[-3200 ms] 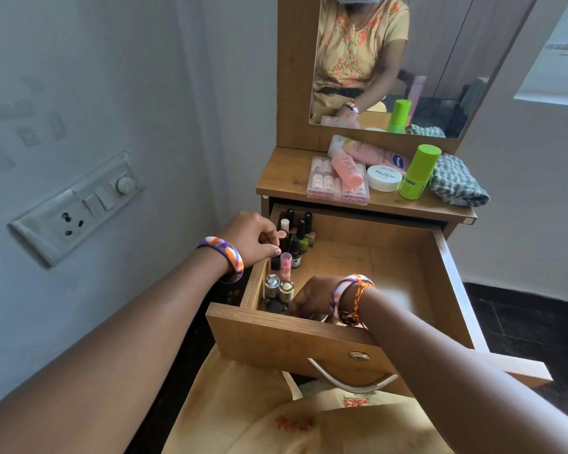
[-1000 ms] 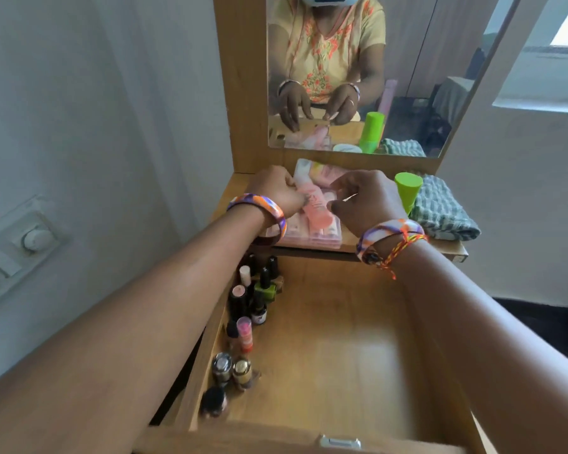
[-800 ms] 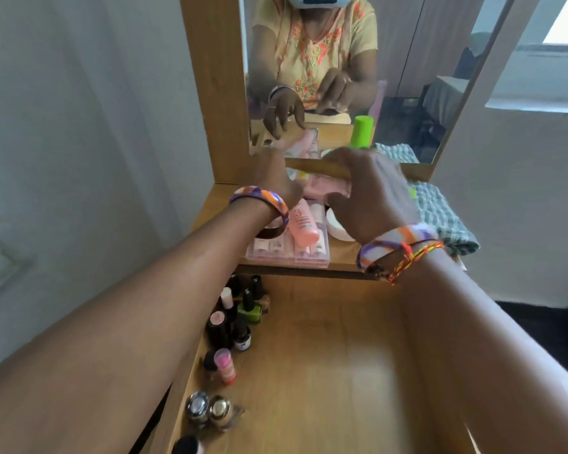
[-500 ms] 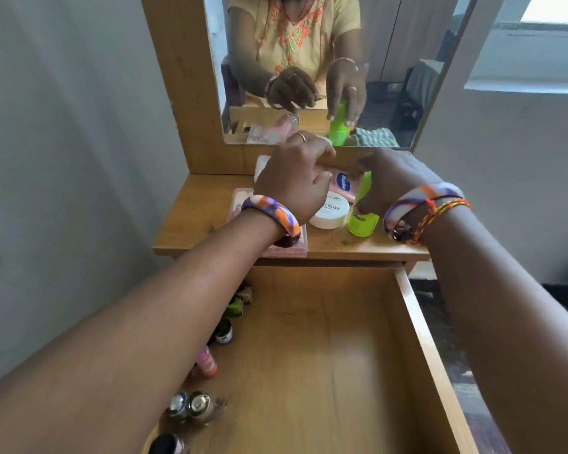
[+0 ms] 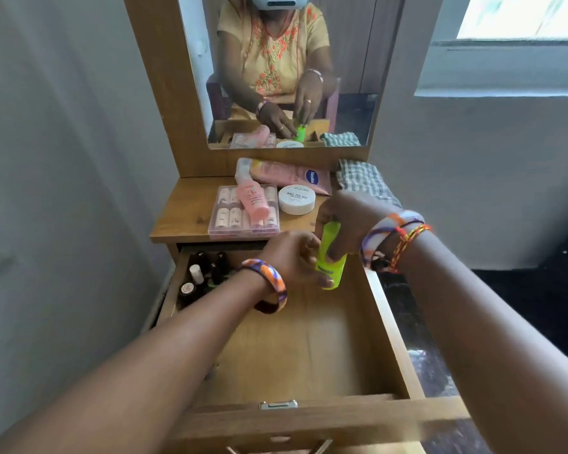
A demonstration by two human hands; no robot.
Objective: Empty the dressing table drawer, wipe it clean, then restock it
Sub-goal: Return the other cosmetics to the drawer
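The wooden drawer (image 5: 387, 326) stands pulled out, its floor mostly bare. Several nail polish bottles (image 5: 200, 276) are grouped in its far left corner. A lime green bottle (image 5: 329, 257) hangs over the drawer's back edge, held from above by my right hand (image 5: 351, 217) and touched at its base by the fingers of my left hand (image 5: 292, 257). On the dressing table top (image 5: 184, 217) lie a clear case of small bottles (image 5: 233, 217), a pink bottle (image 5: 253, 201), a white nail polish tub (image 5: 296, 199) and a pink lotion tube (image 5: 286, 175).
A checked cloth (image 5: 361, 178) lies at the table top's right end. The mirror (image 5: 292, 70) rises behind the table top. A white wall runs close along the left, and dark floor shows to the right of the drawer.
My right hand has lifted the green bottle off the table top and brought it toward me over the drawer. My left hand has come back with it to the bottle's base.
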